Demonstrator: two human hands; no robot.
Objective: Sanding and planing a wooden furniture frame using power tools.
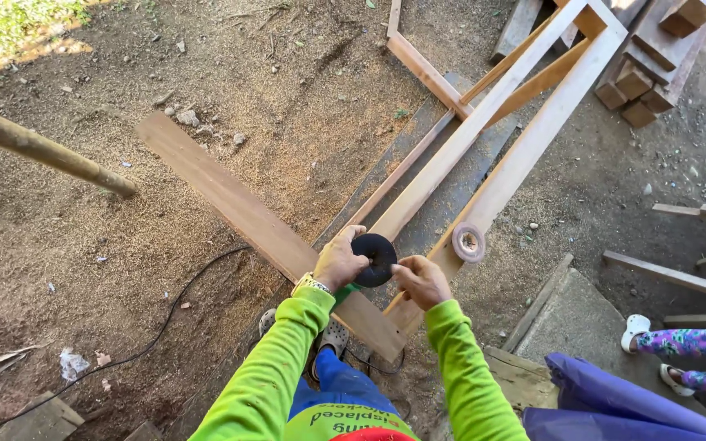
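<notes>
No packages, labels, signs or screens in view, only bare ground and timber

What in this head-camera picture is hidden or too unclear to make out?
- Black disc: its left rim is covered by the left hand, and the right hand covers a bit of its right edge.
- Tool under the disc: hidden by both hands and the disc.
- Wooden frame: its far end is cut off by the top edge.
- Cable: runs out of the picture at the bottom left.
- Seated person: only the legs show at the right edge.
</notes>
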